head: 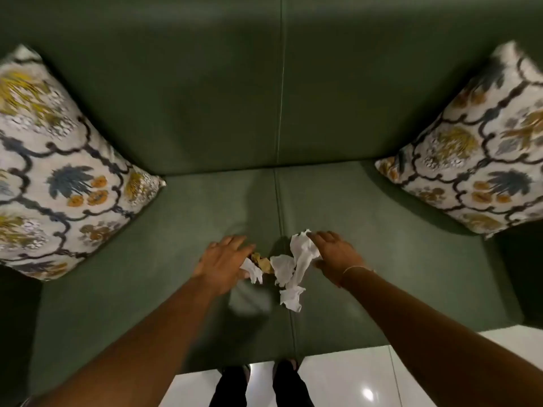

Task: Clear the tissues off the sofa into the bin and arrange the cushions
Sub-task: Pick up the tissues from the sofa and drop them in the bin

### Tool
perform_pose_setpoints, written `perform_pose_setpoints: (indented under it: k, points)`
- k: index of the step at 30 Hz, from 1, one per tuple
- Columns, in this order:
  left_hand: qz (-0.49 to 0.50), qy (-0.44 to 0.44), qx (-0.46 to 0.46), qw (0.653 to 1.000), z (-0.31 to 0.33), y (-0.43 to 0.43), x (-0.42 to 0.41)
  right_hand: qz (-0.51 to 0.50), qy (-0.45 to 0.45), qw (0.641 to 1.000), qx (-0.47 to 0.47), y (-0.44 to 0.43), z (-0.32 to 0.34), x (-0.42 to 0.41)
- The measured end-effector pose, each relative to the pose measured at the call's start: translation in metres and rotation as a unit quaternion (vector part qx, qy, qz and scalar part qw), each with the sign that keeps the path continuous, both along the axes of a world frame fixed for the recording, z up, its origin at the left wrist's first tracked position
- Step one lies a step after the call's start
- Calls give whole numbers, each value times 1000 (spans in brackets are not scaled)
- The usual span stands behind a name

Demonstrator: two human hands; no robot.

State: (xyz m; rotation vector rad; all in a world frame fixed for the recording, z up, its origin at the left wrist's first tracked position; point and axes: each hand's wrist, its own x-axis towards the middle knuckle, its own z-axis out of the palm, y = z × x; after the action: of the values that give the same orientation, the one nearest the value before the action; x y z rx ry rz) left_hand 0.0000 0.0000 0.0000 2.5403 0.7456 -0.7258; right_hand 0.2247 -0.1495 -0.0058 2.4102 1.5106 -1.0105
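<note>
Here a green sofa [205, 113] carries two patterned cushions [58, 171], one in each corner. At the seat's middle seam, the left hand [224, 259] and right hand [335, 254] each pinch crumpled tissues [293, 268].

Head view, steeply down over sofa [205, 113]

Tissues [289, 268] lie mid-sofa [205, 127], between two cushions [58, 171].

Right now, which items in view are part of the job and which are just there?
Job items:
white tissues
yellowish scrap beside them
left cushion
right cushion
sofa
left hand and right hand, both on the tissues

Just there:
white floor
wrist bracelet

No bin in view.
</note>
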Motion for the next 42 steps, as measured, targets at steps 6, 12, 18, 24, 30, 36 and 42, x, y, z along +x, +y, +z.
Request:
perform_pose_setpoints:
  k: [6,12,18,24,30,36,42]
  points:
    - [-73,15,17,997,-56,-10,8,43,-17,999,-11,7,-62,5]
    - [-80,-24,55,995,-68,-13,11,106,-82,990,47,0,-91,0]
    - [9,-58,38,998,-69,-17,-3,41,-63,992,98,-12,-93,-8]
    - [90,-53,50,993,-52,-11,-23,-57,-19,996,60,-8,-83,-1]
    - [210,-55,57,974,-24,-4,-57,-235,10,966,103,6,-59,-8]
    - [310,-58,64,947,-4,2,-114,-260,69,955,126,54,-28,-66]
    - [430,-72,59,898,-3,0,-205,-249,144,950,122,102,-14,-172]
